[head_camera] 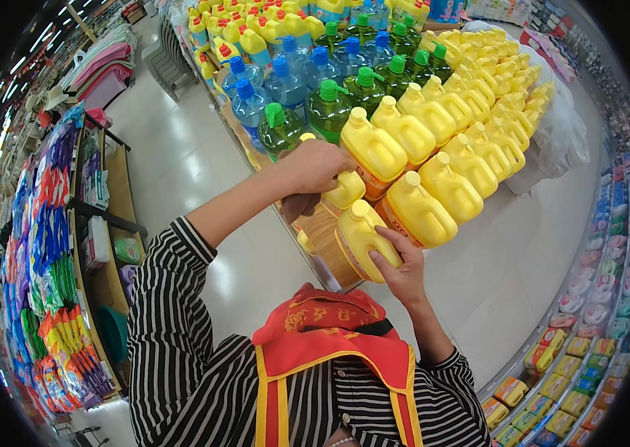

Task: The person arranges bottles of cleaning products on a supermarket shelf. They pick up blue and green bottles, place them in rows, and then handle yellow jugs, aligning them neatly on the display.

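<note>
Yellow plastic jugs with handles stand in rows on a wood-topped display table. My right hand rests on the handle side of the front corner jug, thumb and fingers against it. My left hand reaches across to a yellow jug just behind that one, its curled fingers at the jug's handle end; the forearm and hand hide part of this jug. A dark cloth-like thing shows below my left hand. Green pump bottles and blue pump bottles stand beyond my left hand.
Yellow bottles with red caps fill the table's far left. Clear plastic wrap hangs at its right side. A shelf of bagged goods is at left, grey stacked stools behind, and shelves of packaged goods curve along the right.
</note>
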Available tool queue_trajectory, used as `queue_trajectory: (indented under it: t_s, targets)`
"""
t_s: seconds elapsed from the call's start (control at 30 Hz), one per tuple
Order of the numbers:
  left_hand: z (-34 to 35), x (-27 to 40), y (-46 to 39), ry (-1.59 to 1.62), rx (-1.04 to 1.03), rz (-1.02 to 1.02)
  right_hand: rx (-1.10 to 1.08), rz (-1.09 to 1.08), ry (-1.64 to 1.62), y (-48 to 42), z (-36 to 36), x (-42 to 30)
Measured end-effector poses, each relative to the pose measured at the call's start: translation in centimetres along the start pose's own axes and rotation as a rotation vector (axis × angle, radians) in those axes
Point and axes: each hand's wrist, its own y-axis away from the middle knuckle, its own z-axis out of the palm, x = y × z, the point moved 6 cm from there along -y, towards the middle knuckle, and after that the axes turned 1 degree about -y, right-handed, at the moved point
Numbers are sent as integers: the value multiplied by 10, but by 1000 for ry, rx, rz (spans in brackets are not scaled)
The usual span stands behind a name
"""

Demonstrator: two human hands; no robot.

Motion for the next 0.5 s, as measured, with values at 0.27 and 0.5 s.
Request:
queue_trajectory:
  t_s: [0.27,0.5]
  targets:
    - [-5,-8,13,54,-1,70,-7,10,11,1,13,-5]
    - [-4,-15,27,80,-61,107,-44,-32,37,-4,10,-8]
